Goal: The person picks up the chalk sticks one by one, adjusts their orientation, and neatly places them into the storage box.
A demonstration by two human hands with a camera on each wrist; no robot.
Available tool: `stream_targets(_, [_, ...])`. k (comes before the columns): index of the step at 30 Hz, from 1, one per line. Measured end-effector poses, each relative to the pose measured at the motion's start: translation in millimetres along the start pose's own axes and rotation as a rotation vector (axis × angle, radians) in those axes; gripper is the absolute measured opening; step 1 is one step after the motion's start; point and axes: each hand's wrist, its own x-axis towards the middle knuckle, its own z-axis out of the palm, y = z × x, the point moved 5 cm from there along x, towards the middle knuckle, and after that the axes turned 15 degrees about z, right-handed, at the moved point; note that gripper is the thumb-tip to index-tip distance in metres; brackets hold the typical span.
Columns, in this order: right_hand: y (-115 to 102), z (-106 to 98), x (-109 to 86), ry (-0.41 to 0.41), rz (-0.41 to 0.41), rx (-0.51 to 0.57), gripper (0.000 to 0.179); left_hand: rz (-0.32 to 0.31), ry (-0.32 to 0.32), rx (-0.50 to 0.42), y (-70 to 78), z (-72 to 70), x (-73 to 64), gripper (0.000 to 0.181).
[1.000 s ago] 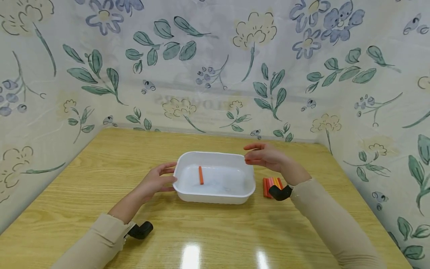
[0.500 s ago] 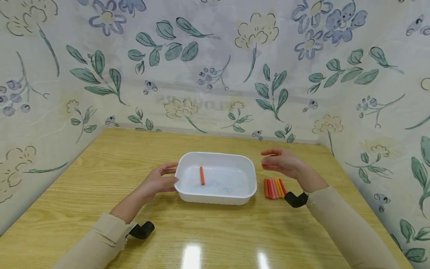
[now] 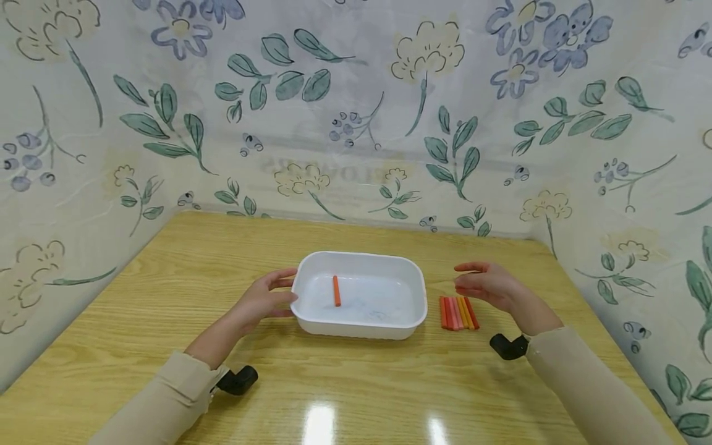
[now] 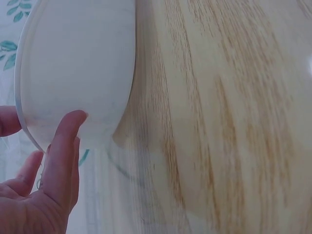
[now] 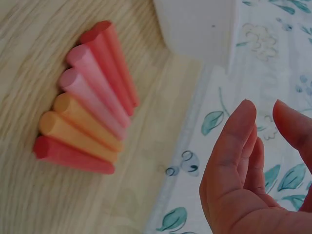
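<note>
A white plastic tub (image 3: 356, 330) stands mid-table, and one orange crayon (image 3: 336, 291) lies inside, left of its middle. At the tub's left end my left hand (image 3: 261, 301) holds the rim. The left wrist view has a finger pressed on the tub's outer wall (image 4: 78, 58) and another digit on the rim's far side. My right hand (image 3: 492, 287) hovers behind and right of a row of crayons (image 3: 458, 313). Its thumb and fingers are apart with nothing between them. In the right wrist view the crayons (image 5: 92, 90) run red, pink, yellow-orange and red, side by side.
The wood-grain table (image 3: 345, 389) runs back to a wall of floral cloth (image 3: 356, 142), which also closes off both sides. Black curved pieces (image 3: 238, 380) jut from both wrists near the cuffs. Faint smudges mark the tub floor.
My right hand has moved right and towards me, from the tub's back right corner to beside the crayon row, uncovering the row. My left hand stays at the tub.
</note>
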Motion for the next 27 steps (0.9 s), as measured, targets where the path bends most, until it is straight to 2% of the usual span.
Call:
stream_targets(12, [29,-18,1.6,0.035,0.039,0.020,0.059,-0.008,0.003,0.005,-2.4,-0.3,0.4,0.061])
stream_targets(19, [42,-24,7.4,0.042,0.058,-0.047,0.060,-0.014,0.010,0.006,-2.5,-1.3,-0.9,0.062])
stream_targets(23, [48,-27,10.0,0.070,0.092,-0.091,0.060,-0.013,0.012,0.007,-1.8,-2.4,-1.2,0.062])
stream_targets(27, [55,-29,12.6,0.063,0.119,-0.123,0.062,-0.015,0.013,0.007,-2.3,-2.9,-1.0,0.061])
